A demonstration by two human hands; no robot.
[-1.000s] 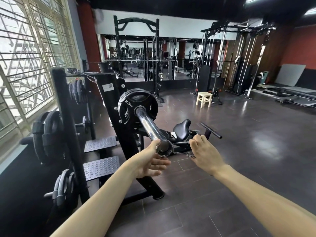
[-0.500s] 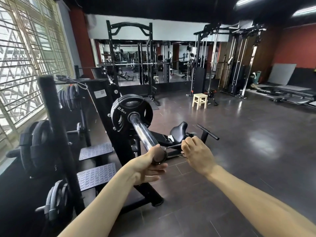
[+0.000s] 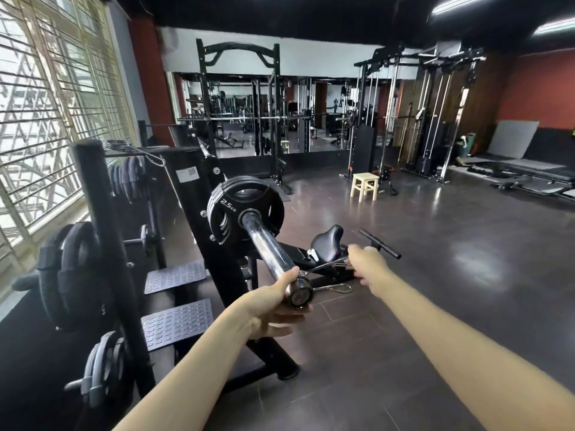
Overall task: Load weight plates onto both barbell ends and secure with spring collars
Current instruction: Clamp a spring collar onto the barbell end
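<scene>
A chrome barbell sleeve (image 3: 267,247) points toward me with black 2.5 kg weight plates (image 3: 227,209) pushed up against its inner stop. My left hand (image 3: 267,306) wraps the outer end of the sleeve from below. A wire spring collar (image 3: 323,266) sits at the sleeve's tip, its two handles sticking out to the right. My right hand (image 3: 368,267), blurred, is closed on the upper handle. The lower handle hangs free below it. The bar's far end is hidden behind the rack.
A black plate tree (image 3: 93,244) with several stored plates (image 3: 71,275) stands at the left. A second spring collar (image 3: 124,146) lies on top of the rack. A machine seat (image 3: 326,241) and handle sit beyond the sleeve, with a wooden stool (image 3: 365,185) farther back on open floor.
My right hand has shifted right, away from the sleeve tip, so the collar's handles now show. My left hand has stayed around the sleeve end. The view moved a little closer.
</scene>
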